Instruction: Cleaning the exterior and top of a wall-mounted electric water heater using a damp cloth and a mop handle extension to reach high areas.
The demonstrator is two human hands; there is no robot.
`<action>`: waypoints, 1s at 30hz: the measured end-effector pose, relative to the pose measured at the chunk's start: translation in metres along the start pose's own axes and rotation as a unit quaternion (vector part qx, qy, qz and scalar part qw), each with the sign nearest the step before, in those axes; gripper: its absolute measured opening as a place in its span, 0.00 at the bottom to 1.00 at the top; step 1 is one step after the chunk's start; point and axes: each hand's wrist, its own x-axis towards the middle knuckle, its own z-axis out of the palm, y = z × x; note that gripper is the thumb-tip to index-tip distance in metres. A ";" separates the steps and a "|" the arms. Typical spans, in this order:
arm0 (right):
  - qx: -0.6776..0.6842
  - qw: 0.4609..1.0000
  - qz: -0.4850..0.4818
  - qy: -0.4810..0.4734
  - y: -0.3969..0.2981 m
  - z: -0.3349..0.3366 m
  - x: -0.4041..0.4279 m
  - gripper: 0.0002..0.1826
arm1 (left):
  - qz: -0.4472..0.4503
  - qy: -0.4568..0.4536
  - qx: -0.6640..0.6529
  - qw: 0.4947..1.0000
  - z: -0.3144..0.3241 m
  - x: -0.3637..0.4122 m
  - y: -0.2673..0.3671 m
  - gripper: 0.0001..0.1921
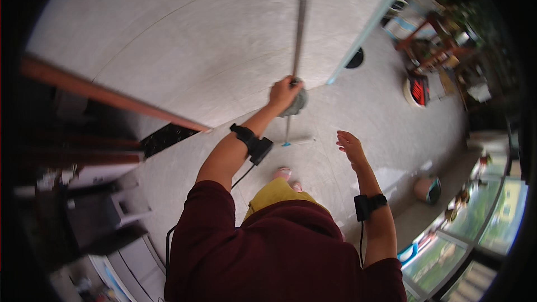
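Observation:
My left hand [283, 95] is closed around a long metal pole [299, 35] whose top end rises in front of the wall. Just under that hand hangs a round grey mass [298, 102], which looks like bunched cloth or fibre; how it is fixed to the pole is hidden. Further down, a thin shaft meets a pale, wide floor-tool head [300, 141] with a blue joint, lying on the floor in front of my feet. To the right, my right hand [351, 147] hangs in the air, holding nothing, fingers apart and slightly bent.
A pale wall [201, 29] stands ahead, with a light-blue edge strip [369, 29] at right. Beyond are a black round object [355, 58], a red-and-black item [418, 90] and wooden furniture [436, 46]. A bucket [427, 190] sits by the windows; a doorway is left.

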 end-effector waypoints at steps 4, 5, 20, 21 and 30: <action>-0.082 0.991 -0.057 -0.087 -0.011 0.049 0.018 0.23 | 0.042 0.046 -0.067 0.996 -0.043 -0.049 0.039 0.18; -0.107 0.986 -0.086 -0.098 -0.010 0.062 0.020 0.26 | 0.032 0.052 -0.097 0.993 -0.057 -0.063 0.050 0.18; -0.263 0.818 -0.379 -0.342 -0.046 0.323 -0.044 0.15 | -0.043 0.390 -0.376 0.839 -0.284 -0.309 0.032 0.21; -0.291 0.806 -0.386 -0.341 -0.054 0.341 -0.065 0.13 | -0.040 0.404 -0.360 0.840 -0.301 -0.336 0.022 0.21; -0.211 0.735 -0.529 -0.369 -0.090 0.529 -0.158 0.11 | -0.084 0.586 -0.451 0.668 -0.483 -0.563 -0.124 0.21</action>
